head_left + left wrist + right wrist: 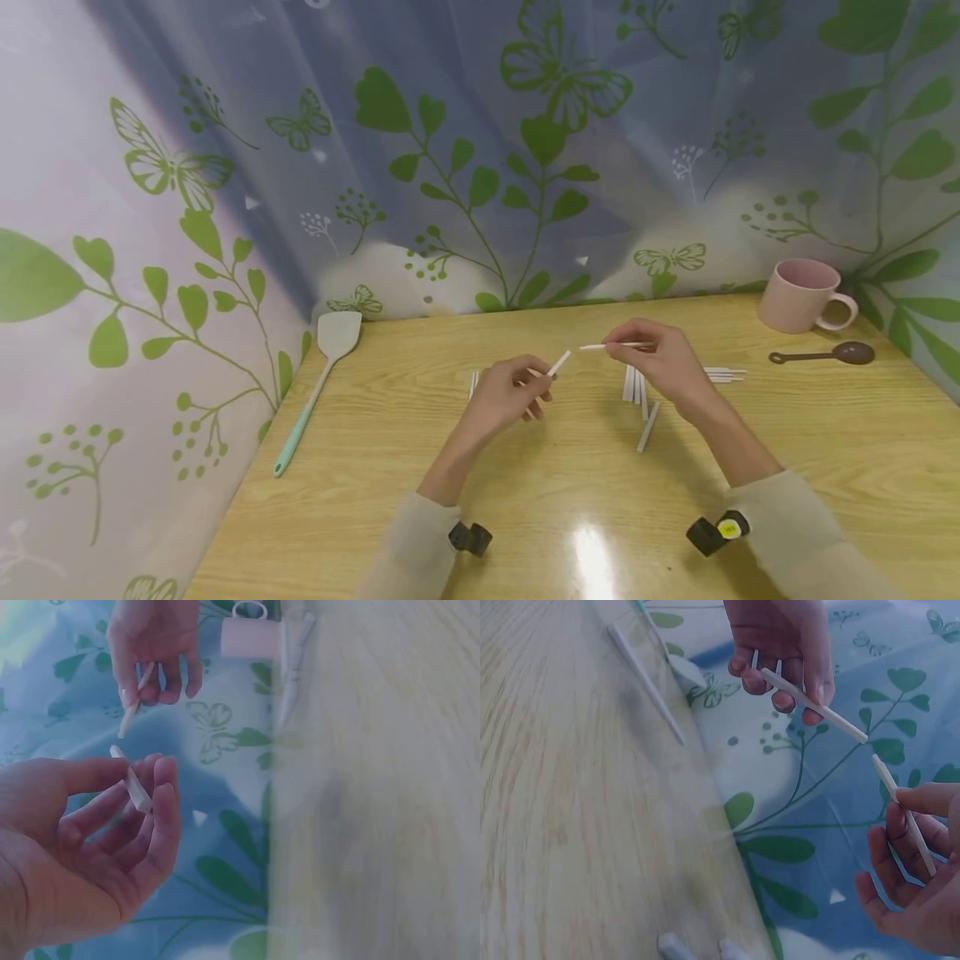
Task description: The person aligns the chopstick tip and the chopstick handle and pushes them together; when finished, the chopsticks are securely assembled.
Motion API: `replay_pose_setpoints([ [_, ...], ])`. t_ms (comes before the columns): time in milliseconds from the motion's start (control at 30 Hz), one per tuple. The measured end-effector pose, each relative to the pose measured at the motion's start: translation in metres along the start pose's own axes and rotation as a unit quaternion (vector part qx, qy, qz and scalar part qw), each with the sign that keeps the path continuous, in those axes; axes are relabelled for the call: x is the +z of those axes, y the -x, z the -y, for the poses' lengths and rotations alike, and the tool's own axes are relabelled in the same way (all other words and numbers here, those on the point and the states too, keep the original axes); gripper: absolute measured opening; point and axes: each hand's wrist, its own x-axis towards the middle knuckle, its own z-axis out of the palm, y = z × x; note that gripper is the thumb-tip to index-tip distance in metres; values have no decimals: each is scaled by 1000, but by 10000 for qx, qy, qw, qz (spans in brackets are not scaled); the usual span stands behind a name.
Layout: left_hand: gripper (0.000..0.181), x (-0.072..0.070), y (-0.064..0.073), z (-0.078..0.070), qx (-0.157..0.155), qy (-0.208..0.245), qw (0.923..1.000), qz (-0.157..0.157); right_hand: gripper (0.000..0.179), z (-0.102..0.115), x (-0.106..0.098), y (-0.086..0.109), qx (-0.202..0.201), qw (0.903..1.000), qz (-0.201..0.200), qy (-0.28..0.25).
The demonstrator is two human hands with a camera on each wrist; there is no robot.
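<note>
My left hand (510, 390) pinches a short white stick (559, 363) between thumb and fingers, tilted up to the right. A second thin white stick (909, 821) is pinched by my right hand (663, 360), lying nearly level in the head view. The two tips point at each other with a small gap, above the table. Several loose white sticks (634, 385) lie beneath my right hand, one stick (648, 427) apart in front and more sticks (724, 375) to the right. Beside my left hand, further white sticks (473, 382) are partly hidden by it.
A white spatula (339, 335) with a mint handle lies at the left of the wooden table (360, 517). At the back right stand a pink mug (797, 298) and, before it, a brown spoon (851, 353). Behind hangs a leaf-patterned curtain (450, 100).
</note>
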Motion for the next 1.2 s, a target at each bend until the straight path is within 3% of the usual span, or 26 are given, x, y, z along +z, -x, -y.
replay_pose_setpoints([
  [233, 18, -12, 10, -10, 353, -352, 9985, -215, 31, 24, 8, 6, -59, 9999, 132, -93],
  [667, 17, -29, 29, -22, 673, -489, 9958, -387, 29, 45, 11, 16, -199, 9993, 273, -137],
  [1067, 15, -40, 45, -29, 938, -801, 9907, -574, 19, 61, 10, 26, -638, 9971, 416, 21],
  [1200, 15, -44, 49, -28, 1064, -647, 9905, -590, 15, 66, 11, 29, -767, 9959, 456, -128],
])
